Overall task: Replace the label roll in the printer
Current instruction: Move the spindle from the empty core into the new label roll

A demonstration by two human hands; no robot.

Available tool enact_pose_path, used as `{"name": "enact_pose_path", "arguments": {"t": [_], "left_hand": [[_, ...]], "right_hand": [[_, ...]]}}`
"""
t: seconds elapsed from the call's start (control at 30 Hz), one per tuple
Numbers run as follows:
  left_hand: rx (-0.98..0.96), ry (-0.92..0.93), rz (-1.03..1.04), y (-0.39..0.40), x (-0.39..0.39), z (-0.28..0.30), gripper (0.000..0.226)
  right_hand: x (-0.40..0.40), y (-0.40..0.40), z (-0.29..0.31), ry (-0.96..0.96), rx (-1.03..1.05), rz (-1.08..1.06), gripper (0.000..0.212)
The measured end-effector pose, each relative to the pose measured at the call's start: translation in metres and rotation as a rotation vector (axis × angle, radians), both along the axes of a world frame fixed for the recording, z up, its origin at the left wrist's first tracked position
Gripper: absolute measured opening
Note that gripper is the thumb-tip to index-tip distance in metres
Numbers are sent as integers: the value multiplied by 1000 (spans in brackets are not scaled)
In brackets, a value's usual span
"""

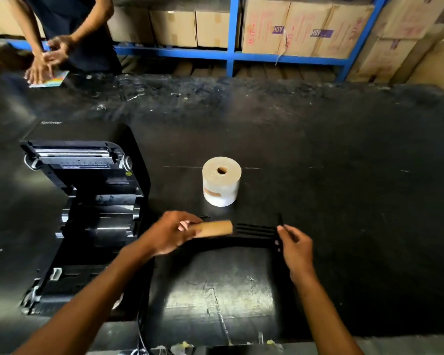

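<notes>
Empty cardboard core (214, 228): gripped in left hand (171, 233), long axis left to right, half slid off black spindle (256, 230). Spindle's far end pinched in right hand (294, 245). Both forearms low over black table (318, 149). New label roll (221, 181): on end, just beyond hands, nearer the left. Printer (87, 201): lid open, left of hands.

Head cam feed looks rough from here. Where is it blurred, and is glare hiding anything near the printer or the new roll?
Head view: motion blur smears both hands, left hand on the empty core and right hand on the black spindle; the new roll is sharp; a glare patch lies on the table below the hands; the open printer interior is dark; wide-angle distortion bends the shelving.
</notes>
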State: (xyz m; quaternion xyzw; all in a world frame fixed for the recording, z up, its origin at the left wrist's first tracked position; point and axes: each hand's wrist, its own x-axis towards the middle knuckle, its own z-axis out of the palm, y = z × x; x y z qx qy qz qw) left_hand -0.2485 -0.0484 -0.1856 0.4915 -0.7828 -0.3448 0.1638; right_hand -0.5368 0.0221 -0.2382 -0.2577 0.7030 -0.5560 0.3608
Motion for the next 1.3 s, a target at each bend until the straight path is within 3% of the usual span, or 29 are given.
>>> {"name": "enact_pose_path", "arguments": {"t": [0.13, 0.3, 0.57, 0.67, 0.77, 0.83, 0.93, 1.0, 1.07, 1.17, 1.3], "left_hand": [[-91, 99, 228, -12, 12, 0, 17], [-10, 60, 124, 8, -23, -34, 22], [-62, -72, 54, 16, -32, -58, 30], [-41, 56, 168, 5, -34, -48, 25], [58, 213, 389, -19, -39, -36, 31], [236, 363, 533, -36, -45, -27, 46], [488, 518, 617, -55, -57, -18, 63], [596, 561, 617, -59, -63, -15, 68], [658, 564, 583, -61, -68, -15, 71], [683, 563, 558, -60, -71, -16, 71], [647, 574, 626, -56, -69, -9, 66]], "right_hand": [[-16, 0, -1, 32, 24, 3, 21], [30, 5, -9, 185, 97, 289, 21], [41, 13, -14, 432, 204, 372, 20], [31, -1, 1, 436, 185, 360, 26], [28, -30, 25, 427, 72, 355, 30], [35, -56, 41, 462, -26, 408, 39], [51, -96, 60, 619, -99, 550, 51], [63, -115, 64, 779, -34, 658, 57], [74, -126, 61, 930, 79, 729, 63], [82, -132, 56, 995, 118, 699, 58], [73, -135, 61, 819, 108, 694, 55]]}}
